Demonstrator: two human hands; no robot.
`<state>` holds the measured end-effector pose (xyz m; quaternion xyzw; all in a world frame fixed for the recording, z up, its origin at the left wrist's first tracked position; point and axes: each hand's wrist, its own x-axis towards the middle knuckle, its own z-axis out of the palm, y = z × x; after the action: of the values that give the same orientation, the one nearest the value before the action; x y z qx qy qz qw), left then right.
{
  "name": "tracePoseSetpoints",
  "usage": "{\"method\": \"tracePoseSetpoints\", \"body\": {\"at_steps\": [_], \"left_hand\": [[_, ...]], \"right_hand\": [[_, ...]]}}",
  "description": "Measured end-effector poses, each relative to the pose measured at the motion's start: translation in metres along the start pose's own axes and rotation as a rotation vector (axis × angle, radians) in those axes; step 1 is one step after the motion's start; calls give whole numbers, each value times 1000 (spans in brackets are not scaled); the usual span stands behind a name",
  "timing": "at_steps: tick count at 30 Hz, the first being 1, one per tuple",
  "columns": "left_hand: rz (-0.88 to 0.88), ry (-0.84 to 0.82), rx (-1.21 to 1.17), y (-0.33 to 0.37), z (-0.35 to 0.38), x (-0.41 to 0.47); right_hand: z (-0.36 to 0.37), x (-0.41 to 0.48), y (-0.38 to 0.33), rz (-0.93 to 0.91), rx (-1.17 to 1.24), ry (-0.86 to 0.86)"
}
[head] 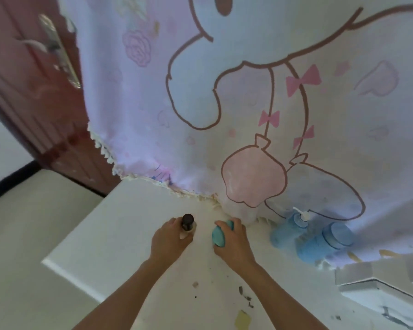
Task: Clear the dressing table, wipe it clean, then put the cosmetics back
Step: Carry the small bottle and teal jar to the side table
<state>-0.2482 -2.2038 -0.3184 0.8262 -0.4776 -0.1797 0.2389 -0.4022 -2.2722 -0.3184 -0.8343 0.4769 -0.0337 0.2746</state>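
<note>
L hand point(169, 242) is wrapped round a small dark-capped bottle point(187, 222), upright over the white table point(110, 239) near its back edge. I can't tell if it's set down. R hand point(235, 245) clutches a teal round case point(221, 235) just beside it. Blue pump bottle point(287, 231) & blue jar point(324, 242) stand to the right, against the cartoon cloth point(248, 91). Dark scraps point(244, 297) lie nearer me.

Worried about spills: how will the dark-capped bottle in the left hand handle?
The dark-capped bottle looks slim and upright, so it probably tips easily. Small against the left hand, it is likely light.
</note>
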Motion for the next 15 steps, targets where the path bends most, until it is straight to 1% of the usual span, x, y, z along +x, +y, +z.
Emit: {"method": "tracePoseSetpoints", "body": {"at_steps": [2, 6, 9, 12, 15], "left_hand": [[-111, 83, -30, -20, -19, -21], [-391, 260, -76, -66, -52, -76], [-582, 352, -119, -103, -73, -127], [-688, 430, -115, -133, -89, -173], [-765, 525, -154, -156, -106, -211]], "right_hand": [[13, 2, -23, -93, 6, -47], [51, -1, -75, -310, 6, -188], [83, -18, -118, -459, -28, -304], [106, -41, -157, -603, -72, -394], [125, -65, -191, -706, -96, -433]]}}
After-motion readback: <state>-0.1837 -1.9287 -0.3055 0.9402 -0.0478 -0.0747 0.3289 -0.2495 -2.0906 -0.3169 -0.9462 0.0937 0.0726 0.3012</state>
